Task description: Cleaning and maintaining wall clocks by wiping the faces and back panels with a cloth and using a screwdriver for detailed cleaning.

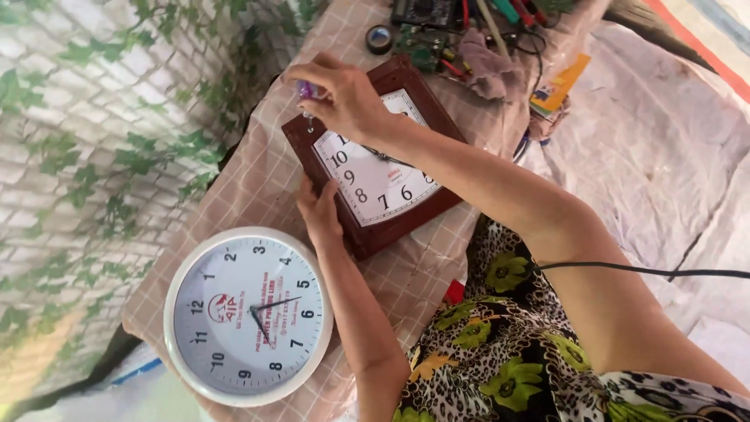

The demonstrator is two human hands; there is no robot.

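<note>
Square wall clock (pixel 375 176), dark brown frame, white dial, lies face up on a checked beige tablecloth (pixel 250 180) near frame centre, turned at an angle.

Right hand (pixel 344 98) is over the clock's 11 o'clock corner, fingers pinched around a small purple-handled tool (pixel 304 91), probably a screwdriver; its thin shaft points down at the frame corner. Tip contact too small to confirm.

Left hand (pixel 319 212) lies against the clock's edge at about 8 o'clock from the dial centre, fingers pressed on the brown frame, steadying it. Grip is a flat press, not a closed fist.

Round wall clock (pixel 248 316), white rim, pale dial, lies face up at 7 o'clock from the square one, just beside the left forearm, apart from the square frame.

At 12 o'clock of the square clock: a roll of black tape (pixel 380 39), a green circuit board (pixel 422 45) with wires, and a crumpled grey cloth (pixel 488 69).

A black cable (pixel 641 270) runs across the right arm toward 3 o'clock.
</note>
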